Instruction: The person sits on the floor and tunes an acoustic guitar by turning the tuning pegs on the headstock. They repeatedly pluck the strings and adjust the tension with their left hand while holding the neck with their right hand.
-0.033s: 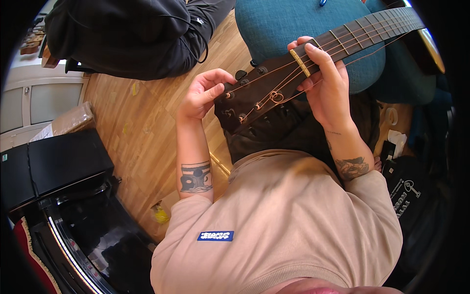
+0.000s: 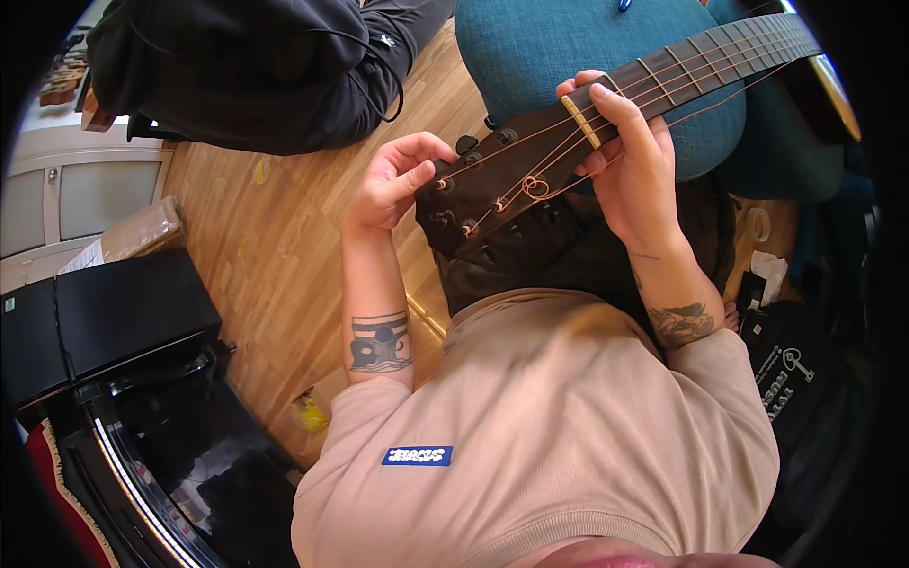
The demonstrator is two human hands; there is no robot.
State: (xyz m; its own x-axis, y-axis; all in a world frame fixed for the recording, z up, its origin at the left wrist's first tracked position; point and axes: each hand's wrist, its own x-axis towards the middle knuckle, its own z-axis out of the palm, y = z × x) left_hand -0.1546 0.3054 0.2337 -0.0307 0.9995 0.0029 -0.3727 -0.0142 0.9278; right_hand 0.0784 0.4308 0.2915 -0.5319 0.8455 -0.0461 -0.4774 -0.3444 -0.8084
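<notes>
Guitar (image 2: 668, 83) in the head view, neck running from the far right down toward the middle, headstock (image 2: 535, 151) ending up on the left, in front of the person's chest. Right hand (image 2: 636, 156) is wrapped around the neck by the pale nut (image 2: 580, 121), thumb on top and fingers curling underneath, so that's a proper closed hold. Left hand (image 2: 393, 180) is at the left end of the headstock, thumb and bent fingers close together at the far corner (can't tell what's between them, if anything, since the fingers cover it). Black tuner knob (image 2: 467, 144) sits just beside those fingertips. Copper-coloured strings run over the nut to the posts, and there's a loose string coil (image 2: 535, 187) on the headstock face.

Around it: blue seat (image 2: 530, 71) on the far side, somebody in dark clothes (image 2: 256, 76) far left, glossy black furniture (image 2: 133, 317) near left, wood floor (image 2: 303, 218) between, tape roll (image 2: 757, 224) over right.
</notes>
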